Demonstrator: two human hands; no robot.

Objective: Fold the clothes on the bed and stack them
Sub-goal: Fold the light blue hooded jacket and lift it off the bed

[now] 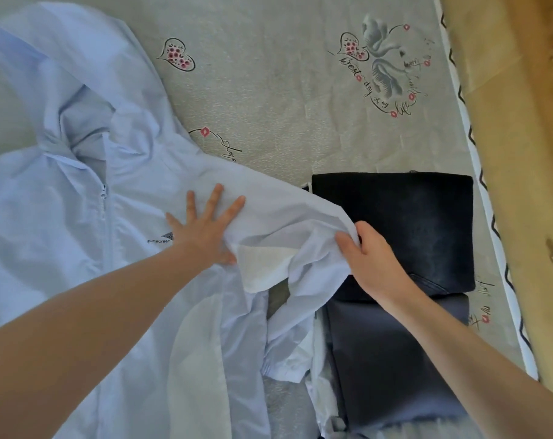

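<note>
A pale blue, thin-fabric hooded jacket (78, 223) lies spread front-up across the left half of the bed (268, 99), its hood reaching toward the top left and its zip closed up to the collar. A small dark logo with the word "sunscreen" shows on the chest, just beside the left wrist. The bed is covered by a grey sheet printed with hearts, red lip marks, handwriting and a grey swan figure.

The left hand (205, 229) lies flat on the jacket's chest, fingers straight and spread, pressing the fabric down near the shoulder. The right hand (373, 258) has its thumb and fingers closed in a pinch on the jacket's sleeve (303, 226), which is drawn out to the right and bunches into folds between the two hands. The sleeve's gathered cuff (284, 369) hangs lower down, near the bottom edge of the jacket.

To the right of the jacket, under the right hand and forearm, sits a folded black denim garment (411, 223) in a neat rectangle. Directly below it, touching its near edge, lies a folded dark grey-blue garment (386, 359). The pulled sleeve overlaps the left edge of the black denim piece. A bit of white fabric (319, 375) shows between the jacket and the grey-blue garment; what it belongs to cannot be told.

Along the right side of the bed runs a white border with a black zigzag line, and beyond it a light wooden surface (522, 153)
</note>
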